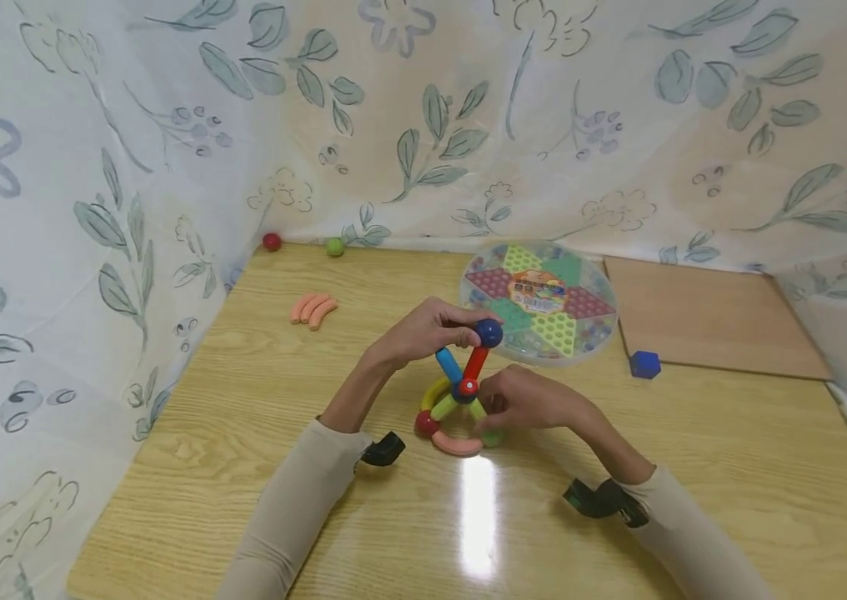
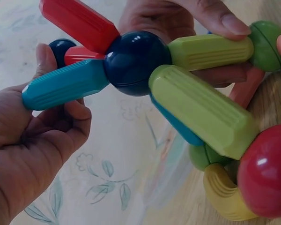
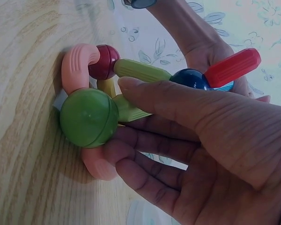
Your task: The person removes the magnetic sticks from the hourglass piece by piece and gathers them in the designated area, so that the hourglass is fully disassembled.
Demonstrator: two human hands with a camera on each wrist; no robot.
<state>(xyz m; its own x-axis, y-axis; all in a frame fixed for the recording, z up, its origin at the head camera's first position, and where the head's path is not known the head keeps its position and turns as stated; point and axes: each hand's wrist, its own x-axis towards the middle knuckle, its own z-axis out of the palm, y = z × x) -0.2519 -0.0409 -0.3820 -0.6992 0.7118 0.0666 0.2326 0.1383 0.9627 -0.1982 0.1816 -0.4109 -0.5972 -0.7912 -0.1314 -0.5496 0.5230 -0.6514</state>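
Note:
A built figure of magnetic-type building balls and rods stands on the table. A red ball [image 1: 426, 423], a green ball [image 3: 88, 117], a pink curved rod [image 1: 457, 443] and a yellow curved rod [image 2: 227, 194] form its base. Light green rods meet a middle dark blue ball [image 2: 136, 63], from which red and blue rods [image 2: 65, 84] stick out. At the top, my left hand [image 1: 427, 329] pinches another dark blue ball [image 1: 490, 332] at the end of a red rod [image 1: 475, 363]. Lower right, my right hand [image 1: 532, 398] grips a light green rod [image 2: 210, 52] beside the green ball.
Behind the figure lies a round clear case [image 1: 596, 325] with a star game board. Loose pink curved rods [image 1: 314, 309] lie to the left; a red ball [image 1: 272, 242] and a green ball [image 1: 335, 247] rest at the back. A blue block [image 1: 644, 364] sits by a wooden board [image 1: 724, 317].

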